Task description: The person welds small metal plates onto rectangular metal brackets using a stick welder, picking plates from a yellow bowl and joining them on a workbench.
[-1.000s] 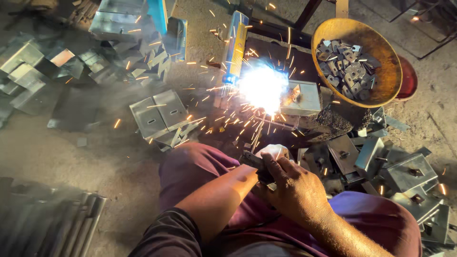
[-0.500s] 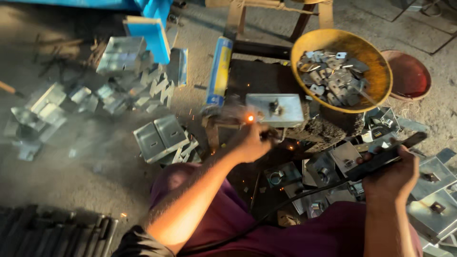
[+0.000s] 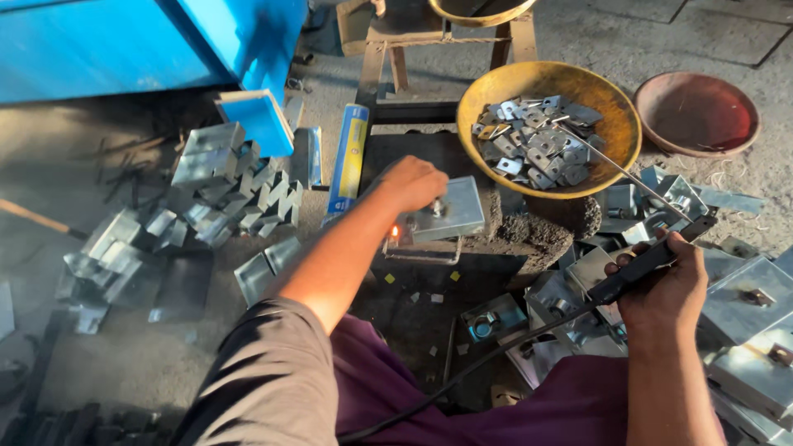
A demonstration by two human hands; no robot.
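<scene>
L arm was stretched fwd, left hand [image 3: 410, 182] knuckles-up w/ its grip pinching the bolt end of a flat metal plate [image 3: 450, 211], which lay on the dark work block [image 3: 462, 248] just below-left of the yellow bowl [image 3: 615, 144] of small metal pieces. Right hand [image 3: 665, 285] sat low, below-right of that bowl, fingers wrapped tight round a black electrode holder [image 3: 652, 260] w/ its thin rod [image 3: 619, 169] angled up over the bowl's rim. A small orange glow [image 3: 395, 232] showed at the plate's left edge.
</scene>
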